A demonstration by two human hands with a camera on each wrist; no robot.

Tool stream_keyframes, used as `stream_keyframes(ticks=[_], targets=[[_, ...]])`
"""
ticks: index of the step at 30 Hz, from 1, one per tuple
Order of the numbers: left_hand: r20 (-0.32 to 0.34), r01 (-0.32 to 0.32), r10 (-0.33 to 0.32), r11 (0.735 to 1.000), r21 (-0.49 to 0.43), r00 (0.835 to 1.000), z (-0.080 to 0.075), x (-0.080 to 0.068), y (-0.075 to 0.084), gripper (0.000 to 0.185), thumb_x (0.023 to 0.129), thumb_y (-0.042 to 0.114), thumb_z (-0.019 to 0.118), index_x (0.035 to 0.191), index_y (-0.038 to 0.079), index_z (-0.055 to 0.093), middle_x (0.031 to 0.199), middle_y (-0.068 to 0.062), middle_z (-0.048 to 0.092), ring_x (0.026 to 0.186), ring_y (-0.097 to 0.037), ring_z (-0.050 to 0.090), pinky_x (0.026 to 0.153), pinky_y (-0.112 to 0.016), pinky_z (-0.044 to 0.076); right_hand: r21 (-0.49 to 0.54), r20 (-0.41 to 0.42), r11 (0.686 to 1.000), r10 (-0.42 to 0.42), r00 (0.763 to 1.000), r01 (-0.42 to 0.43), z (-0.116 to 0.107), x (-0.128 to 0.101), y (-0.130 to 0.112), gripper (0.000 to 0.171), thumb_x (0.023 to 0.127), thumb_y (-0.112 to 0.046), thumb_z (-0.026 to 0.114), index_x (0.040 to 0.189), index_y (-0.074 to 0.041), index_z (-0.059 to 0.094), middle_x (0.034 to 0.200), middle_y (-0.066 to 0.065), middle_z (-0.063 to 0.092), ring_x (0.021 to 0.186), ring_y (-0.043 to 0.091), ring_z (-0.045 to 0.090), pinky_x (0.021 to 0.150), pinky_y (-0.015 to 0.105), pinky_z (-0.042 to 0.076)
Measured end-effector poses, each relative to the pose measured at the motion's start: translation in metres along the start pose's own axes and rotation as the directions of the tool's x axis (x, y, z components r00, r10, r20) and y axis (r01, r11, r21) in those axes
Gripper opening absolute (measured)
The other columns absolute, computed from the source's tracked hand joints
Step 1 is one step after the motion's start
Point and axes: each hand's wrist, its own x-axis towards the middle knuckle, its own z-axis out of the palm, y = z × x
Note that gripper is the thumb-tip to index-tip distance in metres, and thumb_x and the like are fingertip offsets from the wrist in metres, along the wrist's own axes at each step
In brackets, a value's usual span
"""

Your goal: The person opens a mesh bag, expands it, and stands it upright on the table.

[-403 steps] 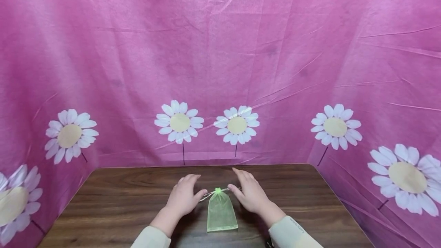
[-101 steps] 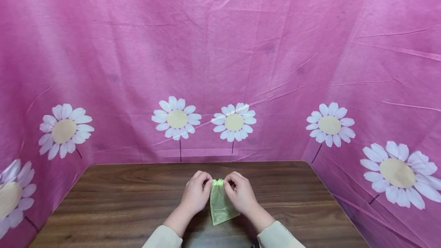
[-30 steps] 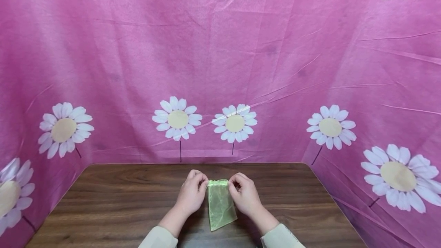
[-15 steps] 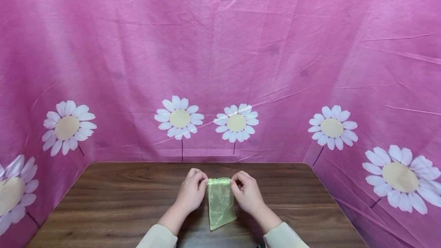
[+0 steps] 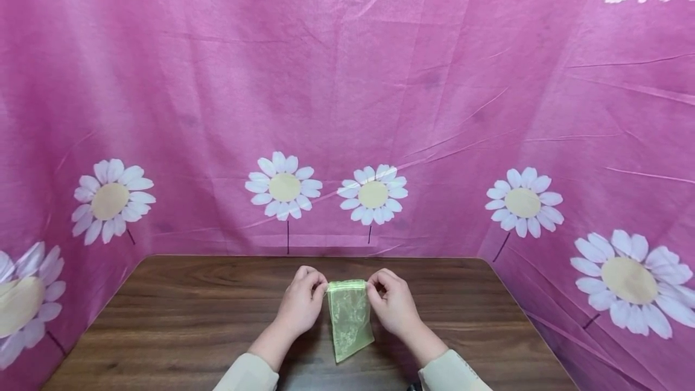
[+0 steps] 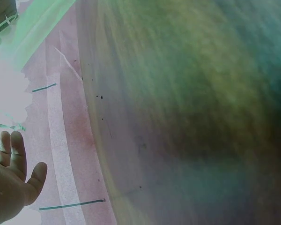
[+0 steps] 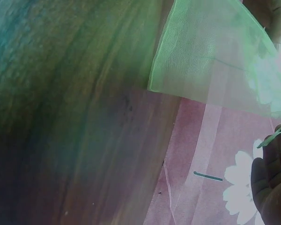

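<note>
A small, see-through green drawstring bag (image 5: 350, 323) hangs between my hands above the table, its top edge stretched nearly straight and its bottom slanting. My left hand (image 5: 300, 302) pinches the bag's upper left corner between thumb and fingertips. At the upper right corner my right hand (image 5: 395, 303) pinches the edge in the same way. In the right wrist view the sheer cloth of the bag (image 7: 192, 56) shows through to the backdrop, and a short green cord end (image 7: 273, 137) lies by the right fingers. No contents can be made out inside the bag.
Beneath lies a dark wood-grain table (image 5: 190, 318) with rounded far corners. A pink cloth backdrop (image 5: 347, 107) with printed daisies stands behind and at both sides. A small dark object (image 5: 414, 387), mostly cut off, shows beside the right sleeve.
First the bag lay on the table with its neck gathered tight and both hands apart from it. Both hands then took its neck, raised it and spread it wider; lately the right hand shifted slightly right.
</note>
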Motion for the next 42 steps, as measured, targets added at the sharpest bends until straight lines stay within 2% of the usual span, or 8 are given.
stream_keyframes(ticks=[7, 13, 33, 42], targets=[[0.012, 0.006, -0.006, 1.000, -0.002, 1.000, -0.0004, -0.0025, -0.0003, 0.009, 0.090, 0.017, 0.063, 0.082, 0.020, 0.060, 0.101, 0.005, 0.052, 0.086, -0.014, 0.057, 0.074, -0.035, 0.046, -0.009, 0.001, 1.000, -0.013, 1.000, 0.013, 0.0011, -0.0018, 0.0016, 0.023, 0.077, 0.004, 0.068, 0.073, -0.017, 0.059, 0.071, -0.012, 0.053, 0.062, 0.001, 0.048, 0.050, 0.015, 0.039], [0.000, 0.002, -0.002, 1.000, -0.001, 1.000, -0.0014, -0.0029, -0.0006, 0.012, 0.090, 0.017, 0.064, 0.081, 0.024, 0.059, 0.101, 0.005, 0.052, 0.085, -0.014, 0.057, 0.072, -0.035, 0.046, 0.004, -0.010, 1.000, -0.015, 1.000, 0.015, 0.0003, -0.0017, 0.0016, 0.024, 0.076, 0.006, 0.068, 0.073, -0.017, 0.059, 0.071, -0.012, 0.053, 0.062, 0.002, 0.048, 0.050, 0.015, 0.039], [0.025, -0.004, 0.004, 1.000, 0.016, 1.000, -0.0023, -0.0046, -0.0028, 0.012, 0.091, 0.017, 0.063, 0.083, 0.024, 0.059, 0.102, 0.006, 0.052, 0.085, -0.015, 0.058, 0.073, -0.036, 0.046, -0.027, 0.006, 1.000, -0.012, 1.000, 0.012, -0.0019, -0.0040, 0.0059, 0.024, 0.077, 0.002, 0.067, 0.073, -0.020, 0.058, 0.072, -0.014, 0.052, 0.062, 0.001, 0.048, 0.050, 0.015, 0.039], [-0.006, -0.002, 0.002, 1.000, 0.002, 1.000, -0.0007, -0.0051, -0.0010, 0.009, 0.090, 0.018, 0.063, 0.084, 0.024, 0.062, 0.097, 0.007, 0.052, 0.080, -0.009, 0.054, 0.071, -0.031, 0.046, -0.004, 0.009, 1.000, 0.003, 1.000, -0.003, -0.0010, -0.0052, 0.0013, 0.024, 0.077, 0.003, 0.067, 0.073, -0.019, 0.057, 0.073, -0.012, 0.053, 0.061, 0.000, 0.048, 0.048, 0.016, 0.040]])
